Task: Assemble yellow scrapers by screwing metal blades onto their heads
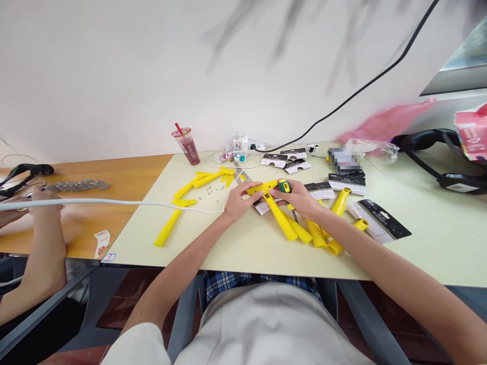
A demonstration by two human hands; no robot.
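My left hand [240, 201] is closed on the crosspiece of a yellow T-shaped plastic scraper handle [280, 219], held just above the table. My right hand [302, 196] grips a screwdriver [284, 186] with a green and yellow handle, and its fingertips also meet the scraper handle. The screwdriver's shaft points down, away from the crosspiece. Under my right forearm lie several more yellow handles [315, 234]. To the left, another yellow T-shaped handle [169, 225] lies apart, near a cluster of yellow pieces [205, 179]. Small metal bits [209, 191] are scattered between them and my left hand.
A drink cup with a straw [188, 147] and a power strip [241, 144] stand by the wall. Black-and-white packaging cards [384, 219] lie at right, near a black headset [437, 157]. A white cable [152, 203] crosses the left. A co-worker's arm [47, 223] rests at the neighbouring table.
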